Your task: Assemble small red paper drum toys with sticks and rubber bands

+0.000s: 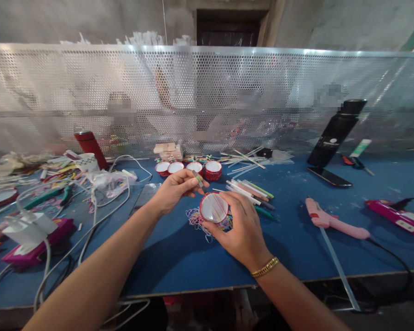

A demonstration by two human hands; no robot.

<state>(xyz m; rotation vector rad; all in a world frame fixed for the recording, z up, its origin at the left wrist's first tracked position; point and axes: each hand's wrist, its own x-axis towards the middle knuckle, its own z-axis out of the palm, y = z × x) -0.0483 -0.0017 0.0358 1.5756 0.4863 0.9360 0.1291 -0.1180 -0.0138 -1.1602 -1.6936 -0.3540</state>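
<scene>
My right hand (pixel 241 227) is wrapped round a small round piece (pixel 214 208) with a red rim and a pale face, holding it above the table. Just to its upper left, my left hand (pixel 174 191) pinches a short greenish-grey stick (pixel 199 179), whose lower end is close to the red rim; whether they touch is unclear. Beneath the round piece lies a tangle of colourful thin strands (pixel 196 219). Behind my hands stand several similar red round pieces with white tops (pixel 213 170).
Coloured sticks (pixel 251 191) lie right of centre. Farther right are a pink glue gun (pixel 334 223), a phone (pixel 329 177) and a black bottle (pixel 334 133). Cables, a white plug (pixel 31 232), green-handled pliers (pixel 48 197) and a red bottle (pixel 91 149) crowd the left. A perforated metal screen (pixel 221 101) stands behind.
</scene>
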